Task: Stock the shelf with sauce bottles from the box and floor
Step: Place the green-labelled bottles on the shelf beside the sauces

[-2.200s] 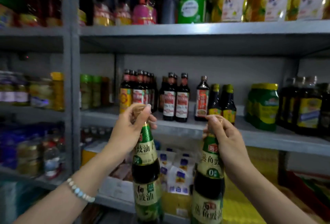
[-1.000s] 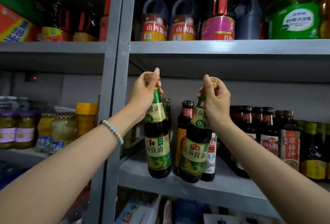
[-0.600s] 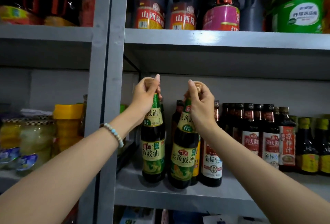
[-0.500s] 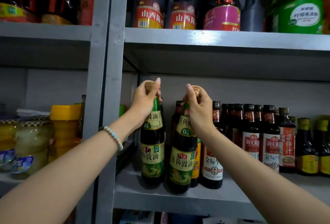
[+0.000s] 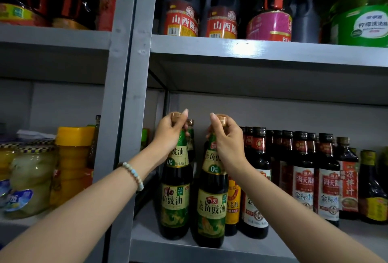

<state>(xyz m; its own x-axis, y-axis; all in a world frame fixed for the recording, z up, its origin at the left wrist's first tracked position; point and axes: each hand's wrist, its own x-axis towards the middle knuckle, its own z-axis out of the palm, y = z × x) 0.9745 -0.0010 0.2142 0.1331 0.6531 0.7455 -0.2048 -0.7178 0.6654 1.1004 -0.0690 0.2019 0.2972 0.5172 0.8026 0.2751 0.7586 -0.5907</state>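
Two dark sauce bottles with green and gold labels stand side by side at the left end of the grey middle shelf (image 5: pixel 172 248). My left hand (image 5: pixel 168 134) grips the neck and gold cap of the left bottle (image 5: pixel 175 206). My right hand (image 5: pixel 227 139) grips the neck and cap of the right bottle (image 5: pixel 212 216). Both bottles look upright with their bases on or just at the shelf board. Behind them stand a yellow-labelled bottle (image 5: pixel 232 204) and more dark bottles.
A row of red-labelled sauce bottles (image 5: pixel 304 181) fills the shelf to the right. A grey upright post (image 5: pixel 123 95) borders the bay on the left; jars (image 5: pixel 31 181) sit beyond it. Large jugs (image 5: pixel 182 11) stand on the shelf above.
Both hands carried the bottles up from below to the middle shelf and lowered them at its left end. The camera view moved closer and left.
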